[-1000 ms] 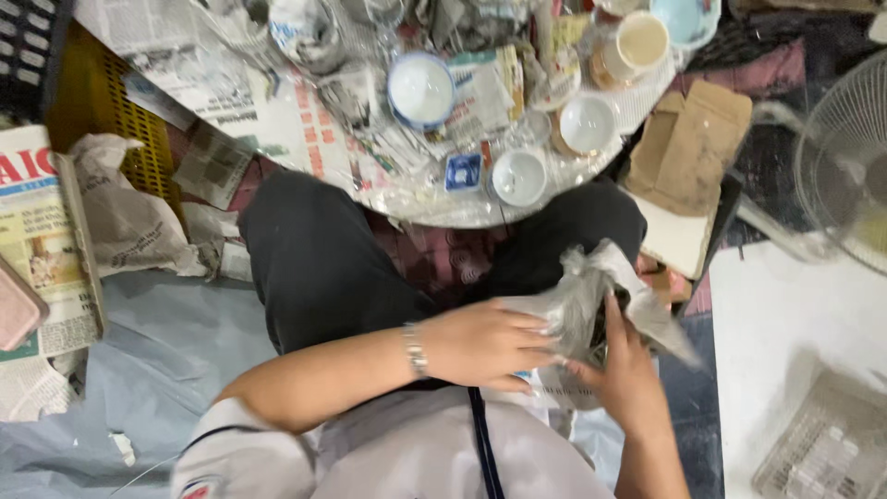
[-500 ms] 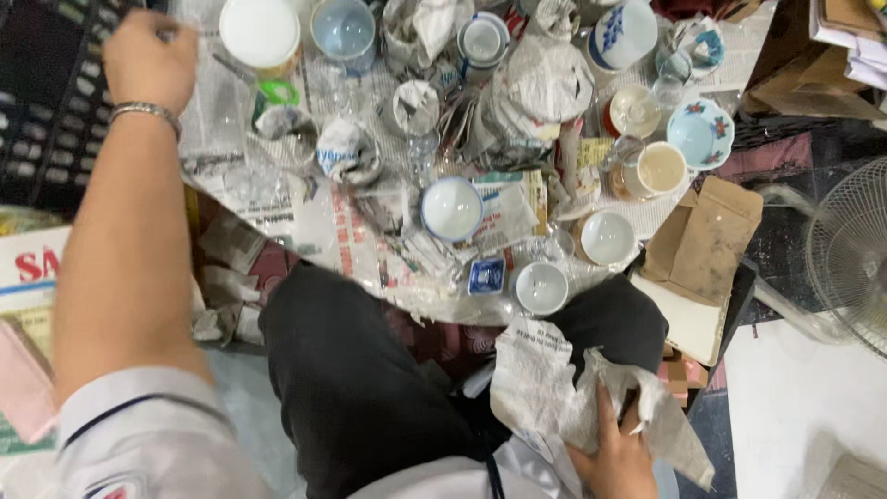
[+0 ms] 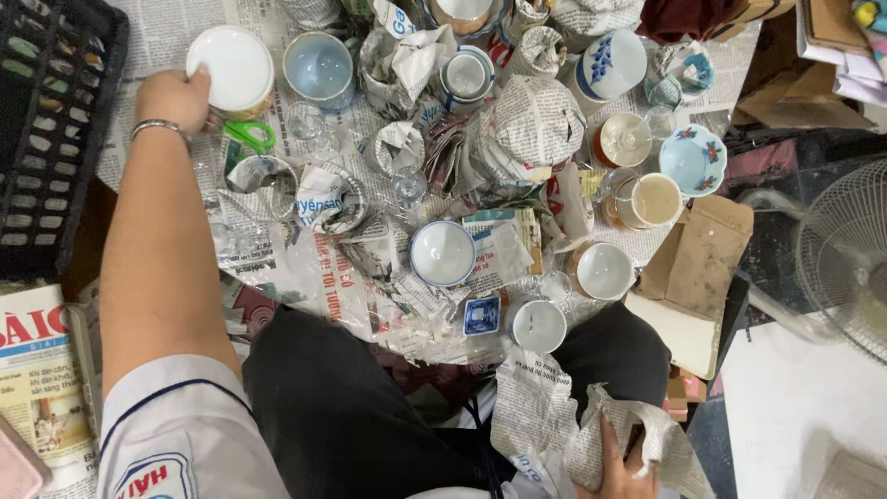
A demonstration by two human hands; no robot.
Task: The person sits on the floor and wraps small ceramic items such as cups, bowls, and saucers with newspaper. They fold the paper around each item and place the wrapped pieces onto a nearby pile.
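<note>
The left hand (image 3: 174,99) has its fingers curled around the side of a white cup (image 3: 231,69) at the far left of the table, thumb side against the rim, so the cup sits gripped where it stands on the newspaper-covered table (image 3: 166,28). Down by the lap, the right hand (image 3: 617,467) is closed on a crumpled sheet of newspaper (image 3: 554,420), fingers pressed into the folds; the sheet drapes over the knee and part of it hides the palm, so I can't quite say how tight that hold is.

Just beside the white cup lie green-handled scissors (image 3: 249,136), and to its right stands a pale blue bowl (image 3: 318,65). The table is crowded: a white bowl with a blue rim (image 3: 443,251) near the middle, a small blue square dish (image 3: 481,315) and a white cup (image 3: 539,325) at the near edge, and several bundles already wrapped in newsprint, the largest a rounded one (image 3: 531,125). A black plastic crate (image 3: 46,120) stands to the left, and a fan (image 3: 845,259) to the right on the floor.
</note>
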